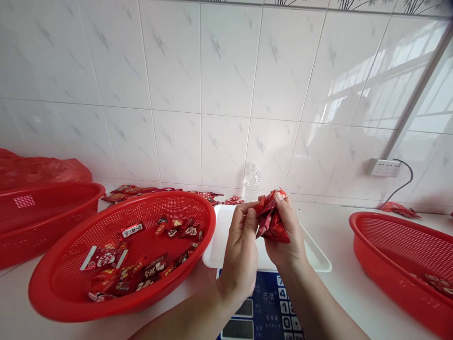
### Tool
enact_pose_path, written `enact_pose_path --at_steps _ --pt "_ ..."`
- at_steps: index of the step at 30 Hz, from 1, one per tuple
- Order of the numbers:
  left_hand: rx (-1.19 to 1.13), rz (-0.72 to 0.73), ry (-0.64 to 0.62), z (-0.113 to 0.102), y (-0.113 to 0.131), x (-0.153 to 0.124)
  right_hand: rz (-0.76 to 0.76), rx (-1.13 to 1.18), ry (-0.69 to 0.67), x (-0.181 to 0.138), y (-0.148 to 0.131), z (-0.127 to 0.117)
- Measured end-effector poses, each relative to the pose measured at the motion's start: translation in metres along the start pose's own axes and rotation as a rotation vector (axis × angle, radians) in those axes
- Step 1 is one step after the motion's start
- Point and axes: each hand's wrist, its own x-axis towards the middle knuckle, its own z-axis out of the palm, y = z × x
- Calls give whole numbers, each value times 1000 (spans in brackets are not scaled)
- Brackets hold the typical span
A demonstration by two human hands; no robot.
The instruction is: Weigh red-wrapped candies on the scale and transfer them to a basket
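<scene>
A small red bag (274, 224) is held up between both hands, above the white tray (221, 245) of a blue digital scale (267, 302). My left hand (242, 245) pinches the bag's left edge with thumb and fingers. Around its right side my right hand (288, 226) is closed, the thumb near the top. What the bag holds is hidden. To the left stands a red plastic basket (141, 302) with several small red and brown wrapped snack packets (132, 274) inside.
Another red basket (378, 255) stands at the right. At far left a red basket (46, 222) sits before a red plastic bag (42, 170). A clear bottle (252, 182) and red packets (134, 190) lie along the tiled wall. A power socket (385, 167) has a black cable.
</scene>
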Motion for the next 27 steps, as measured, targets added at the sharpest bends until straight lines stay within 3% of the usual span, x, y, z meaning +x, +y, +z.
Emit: enact_pose_path --at_steps 4,12,20,27 --pt "-145 -110 -47 6 5 -5 -135 -134 66 -2 9 -1" --pt "-112 -108 -140 3 -2 -6 -240 -412 121 -3 11 -6" --pt "82 -91 -177 2 -5 -8 -300 -381 116 -7 9 -4" --pt "101 -75 -282 -1 -4 -12 -366 -391 171 -7 6 -3"
